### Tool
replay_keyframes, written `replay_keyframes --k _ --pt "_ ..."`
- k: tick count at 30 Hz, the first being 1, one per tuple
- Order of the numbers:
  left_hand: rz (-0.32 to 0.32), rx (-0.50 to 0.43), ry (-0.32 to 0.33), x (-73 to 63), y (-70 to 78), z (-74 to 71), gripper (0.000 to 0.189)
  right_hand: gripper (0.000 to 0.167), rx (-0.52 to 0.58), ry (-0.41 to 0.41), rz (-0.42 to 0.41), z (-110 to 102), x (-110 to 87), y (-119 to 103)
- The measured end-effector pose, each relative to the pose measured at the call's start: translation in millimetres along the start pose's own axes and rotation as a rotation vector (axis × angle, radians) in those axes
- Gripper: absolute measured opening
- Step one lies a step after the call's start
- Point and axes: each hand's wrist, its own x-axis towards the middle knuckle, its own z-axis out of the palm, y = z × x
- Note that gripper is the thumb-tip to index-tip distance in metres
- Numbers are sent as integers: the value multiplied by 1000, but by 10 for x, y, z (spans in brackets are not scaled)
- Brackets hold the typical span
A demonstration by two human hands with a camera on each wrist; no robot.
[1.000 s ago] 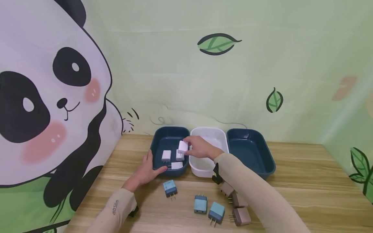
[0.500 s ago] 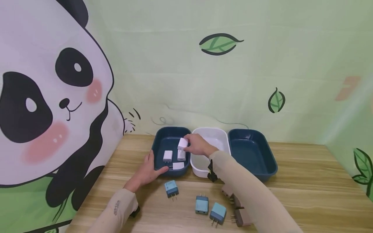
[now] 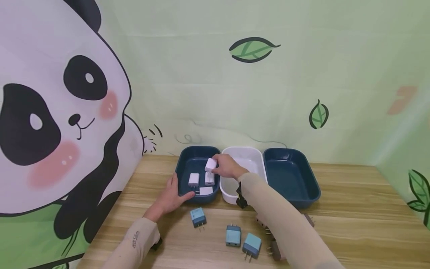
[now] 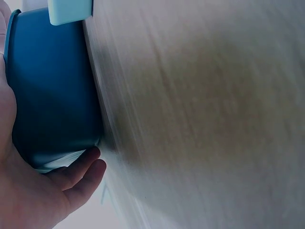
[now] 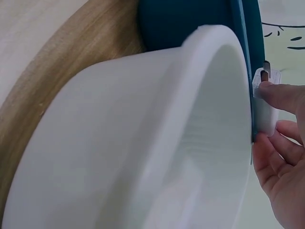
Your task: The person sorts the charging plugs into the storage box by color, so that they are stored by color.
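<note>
My right hand (image 3: 227,166) pinches a white charger plug (image 3: 210,164) between thumb and fingers over the right side of the left dark blue bin (image 3: 193,164). In the right wrist view, the thumb presses on the charger (image 5: 268,112) near its metal prongs. Inside that bin are a white charger at left (image 3: 193,180), another under the held one (image 3: 209,179), and one lying near the front wall (image 3: 206,191). My left hand (image 3: 169,196) rests against the bin's front left corner, thumb at the front and fingers along the side, as the left wrist view shows on the bin wall (image 4: 52,90).
A white bin (image 3: 228,194) and a second dark blue bin (image 3: 289,179) stand to the right in a row. On the wooden table (image 3: 352,201) lie blue chargers (image 3: 233,236) and brown chargers (image 3: 277,251), the latter partly hidden by my right sleeve.
My right forearm has shifted slightly left, covering more of the brown chargers. The right hand still holds the white charger in almost the same place; the left hand stays at the bin.
</note>
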Motion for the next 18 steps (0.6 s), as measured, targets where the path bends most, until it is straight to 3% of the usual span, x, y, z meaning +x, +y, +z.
replay_keyframes --k 11,18 --pt "-6 11 2 4 2 10 114 49 -26 20 39 50 40 21" --pt "-13 1 3 3 4 9 114 36 -3 48 14 43 51 35"
